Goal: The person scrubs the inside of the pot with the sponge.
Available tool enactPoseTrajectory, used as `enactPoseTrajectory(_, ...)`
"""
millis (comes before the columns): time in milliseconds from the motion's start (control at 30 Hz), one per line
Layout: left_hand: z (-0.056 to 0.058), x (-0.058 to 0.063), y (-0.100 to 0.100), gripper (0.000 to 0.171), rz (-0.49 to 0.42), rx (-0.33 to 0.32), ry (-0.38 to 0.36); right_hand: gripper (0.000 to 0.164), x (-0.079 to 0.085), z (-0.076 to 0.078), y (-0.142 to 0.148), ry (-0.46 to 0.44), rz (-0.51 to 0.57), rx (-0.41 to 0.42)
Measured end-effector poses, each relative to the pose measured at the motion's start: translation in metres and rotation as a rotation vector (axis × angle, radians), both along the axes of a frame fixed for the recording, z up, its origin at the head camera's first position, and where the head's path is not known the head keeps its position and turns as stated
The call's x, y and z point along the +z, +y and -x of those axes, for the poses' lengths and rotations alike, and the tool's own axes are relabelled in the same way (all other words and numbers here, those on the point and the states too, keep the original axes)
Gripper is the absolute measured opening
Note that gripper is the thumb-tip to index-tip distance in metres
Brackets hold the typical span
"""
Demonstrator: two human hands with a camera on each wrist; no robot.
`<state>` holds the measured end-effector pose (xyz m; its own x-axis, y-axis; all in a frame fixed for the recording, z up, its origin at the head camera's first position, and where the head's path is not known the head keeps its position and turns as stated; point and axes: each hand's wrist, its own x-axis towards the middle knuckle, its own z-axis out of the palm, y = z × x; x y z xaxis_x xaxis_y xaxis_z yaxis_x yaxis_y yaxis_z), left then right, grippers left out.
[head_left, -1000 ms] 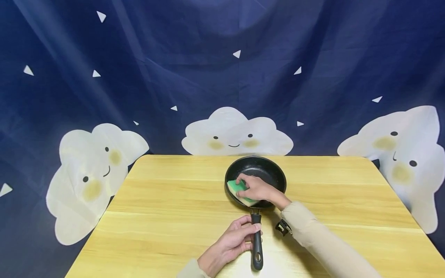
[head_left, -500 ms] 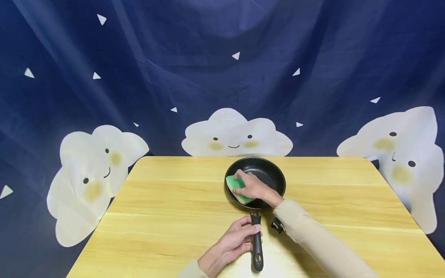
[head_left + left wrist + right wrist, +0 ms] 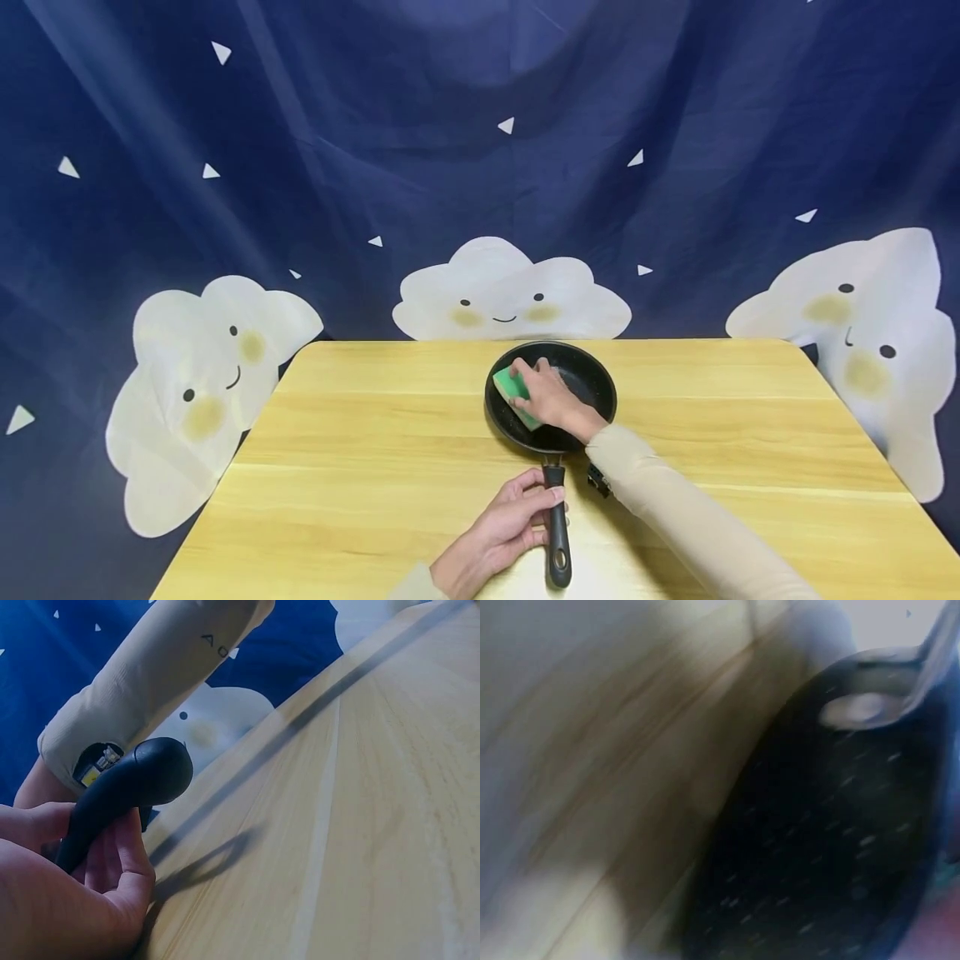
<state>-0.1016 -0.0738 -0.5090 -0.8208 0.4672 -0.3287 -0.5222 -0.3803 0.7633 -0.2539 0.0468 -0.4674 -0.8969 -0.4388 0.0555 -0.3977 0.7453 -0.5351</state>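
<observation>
A black frying pan lies on the table with its handle toward me. My left hand grips that handle near the pan, thumb on top. From the left wrist view, the fingers of the left hand curl under the dark handle. Inside the pan, my right hand holds a green and cream sponge against the left part. The right wrist view is blurred; it shows the speckled pan, with a sliver of the right hand at the right edge.
A light wooden table spreads around the pan on all sides. Behind it hangs a dark blue curtain with clouds and small white triangles. A small black device sits under the right cuff.
My right hand has moved the sponge slightly away from me inside the pan, and the sponge has turned a little. The left hand keeps its grip, and the pan stays about where it was.
</observation>
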Motion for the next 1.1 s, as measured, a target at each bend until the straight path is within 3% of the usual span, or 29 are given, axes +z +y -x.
enactPoseTrajectory(267, -0.003, -0.004, 0.002, 0.013, 0.008, 0.014, -0.015, 0.038, -0.014, 0.004, 0.004, 0.174, -0.125, -0.008)
enactPoseTrajectory(600, -0.003, -0.006, 0.004, 0.016, 0.041, 0.046, -0.003, 0.041, -0.017, 0.007, 0.008, 0.310, -0.294, -0.063)
enactPoseTrajectory(833, -0.003, -0.005, 0.006, 0.015, 0.069, 0.056, -0.017, 0.041, -0.014, 0.009, 0.023, 0.357, -0.402, -0.092)
enactPoseTrajectory(1100, 0.000, -0.001, 0.007, 0.012, 0.111, 0.080, -0.013, 0.037, -0.010, 0.007, 0.044, 0.379, -0.415, -0.121)
